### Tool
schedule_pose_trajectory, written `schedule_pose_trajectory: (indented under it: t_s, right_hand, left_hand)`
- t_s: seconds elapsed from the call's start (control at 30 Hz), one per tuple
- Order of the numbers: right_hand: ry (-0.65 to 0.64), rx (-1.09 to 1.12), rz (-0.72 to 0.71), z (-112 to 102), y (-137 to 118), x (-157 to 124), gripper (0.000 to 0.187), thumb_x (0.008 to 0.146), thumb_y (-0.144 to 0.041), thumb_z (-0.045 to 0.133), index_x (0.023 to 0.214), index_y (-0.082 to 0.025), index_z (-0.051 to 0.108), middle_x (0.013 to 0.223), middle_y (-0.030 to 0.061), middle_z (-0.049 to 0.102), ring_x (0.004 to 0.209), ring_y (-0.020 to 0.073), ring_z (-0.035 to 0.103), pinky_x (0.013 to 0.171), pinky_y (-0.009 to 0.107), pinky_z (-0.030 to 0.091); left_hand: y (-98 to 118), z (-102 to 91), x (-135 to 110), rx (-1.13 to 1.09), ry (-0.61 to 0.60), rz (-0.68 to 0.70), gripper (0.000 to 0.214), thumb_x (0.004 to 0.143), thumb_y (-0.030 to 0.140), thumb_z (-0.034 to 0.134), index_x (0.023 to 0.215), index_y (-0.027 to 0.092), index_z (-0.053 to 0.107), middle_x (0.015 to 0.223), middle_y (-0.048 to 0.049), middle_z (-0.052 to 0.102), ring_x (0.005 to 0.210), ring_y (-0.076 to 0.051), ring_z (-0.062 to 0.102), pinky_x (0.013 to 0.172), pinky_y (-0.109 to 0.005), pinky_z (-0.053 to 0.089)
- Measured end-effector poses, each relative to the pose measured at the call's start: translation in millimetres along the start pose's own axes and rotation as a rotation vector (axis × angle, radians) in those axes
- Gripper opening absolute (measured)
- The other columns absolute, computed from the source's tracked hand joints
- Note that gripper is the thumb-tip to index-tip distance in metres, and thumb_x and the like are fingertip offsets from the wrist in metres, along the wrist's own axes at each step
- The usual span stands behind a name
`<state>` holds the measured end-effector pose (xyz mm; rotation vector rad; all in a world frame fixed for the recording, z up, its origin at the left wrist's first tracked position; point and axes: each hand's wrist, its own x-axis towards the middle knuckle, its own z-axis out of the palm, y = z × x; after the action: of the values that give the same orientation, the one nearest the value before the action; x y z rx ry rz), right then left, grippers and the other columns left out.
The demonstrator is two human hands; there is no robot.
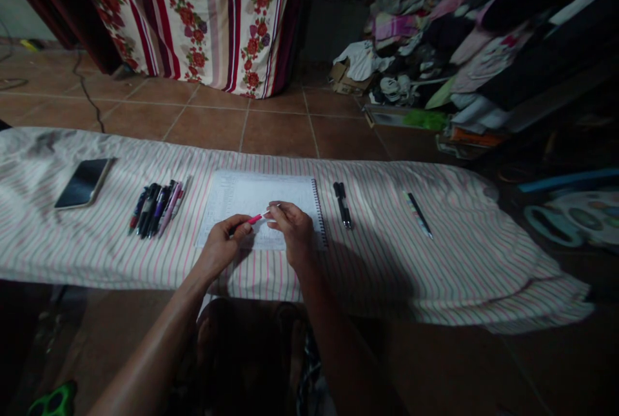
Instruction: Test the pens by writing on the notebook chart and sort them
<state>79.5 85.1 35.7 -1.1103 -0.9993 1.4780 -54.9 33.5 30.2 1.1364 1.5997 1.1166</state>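
My left hand [225, 243] is closed around the barrel of a pink pen [256, 217], and my right hand [293, 229] pinches its other end. Both hands hover over the near edge of a spiral notebook [256, 193] that lies open on a striped cloth-covered board [387, 255]. A row of several pens [155, 208] lies left of the notebook. Two dark pens [342, 204] lie just right of its spiral edge, and one more pen [418, 214] lies farther right.
A phone [83, 182] lies face up at the board's left. Behind the board are a tiled floor [271, 126], a floral curtain [203, 16] and a heap of clothes and boxes [435, 48] at the back right. A green object [53, 400] sits at the lower left.
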Motion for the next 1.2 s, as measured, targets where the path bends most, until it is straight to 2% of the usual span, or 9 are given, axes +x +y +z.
schedule_pose_trajectory:
  t_s: [0.23,0.43,0.63,1.03,1.2]
  right_hand:
    - [-0.004,-0.033,0.021,0.6,2.0,-0.5,0.021,0.064,-0.035,0.066,0.074,-0.016,0.066,0.067,0.0011,0.067,0.067,0.0153,0.066,0.059,0.026,0.053]
    - [-0.006,-0.048,-0.004,0.2,2.5,-0.1,0.019,0.065,-0.034,0.066,0.070,-0.016,0.065,0.062,-0.0003,0.066,0.063,0.0146,0.065,0.058,0.025,0.053]
    - [0.008,-0.074,-0.031,-1.0,4.1,0.5,0.020,0.065,-0.035,0.067,0.070,-0.016,0.065,0.062,0.0003,0.066,0.064,0.0161,0.066,0.060,0.027,0.055]
    - [-0.026,-0.066,-0.032,-1.1,5.7,-0.2,0.019,0.066,-0.034,0.066,0.072,-0.016,0.065,0.061,-0.0002,0.066,0.062,0.0148,0.065,0.061,0.027,0.056]
    - [-0.016,-0.041,-0.021,1.3,6.7,0.6,0.019,0.067,-0.035,0.066,0.071,-0.017,0.066,0.061,-0.0008,0.065,0.062,0.0135,0.065,0.061,0.026,0.056]
  left_hand:
    - [-1.6,-0.2,1.2,0.060,0.032,0.015,0.025,0.071,0.036,0.059,0.087,0.018,0.068,0.076,-0.0016,0.067,0.075,-0.018,0.059,0.073,-0.029,0.043]
    - [-2.6,0.7,1.0,0.042,0.002,0.022,0.023,0.072,0.035,0.058,0.087,0.019,0.067,0.078,-0.0020,0.066,0.076,-0.017,0.058,0.073,-0.029,0.043]
    - [-5.1,2.3,2.5,-0.032,-0.003,0.017,0.024,0.070,0.037,0.060,0.084,0.018,0.066,0.075,-0.0011,0.064,0.073,-0.017,0.057,0.072,-0.029,0.044]
    - [-8.5,1.2,3.4,-0.024,0.021,0.044,0.021,0.070,0.034,0.061,0.084,0.019,0.066,0.075,-0.0002,0.064,0.072,-0.015,0.057,0.070,-0.027,0.043]
    - [-7.7,1.2,2.8,-0.014,-0.010,0.054,0.020,0.072,0.033,0.060,0.085,0.019,0.065,0.078,-0.0002,0.065,0.074,-0.015,0.058,0.072,-0.027,0.043]
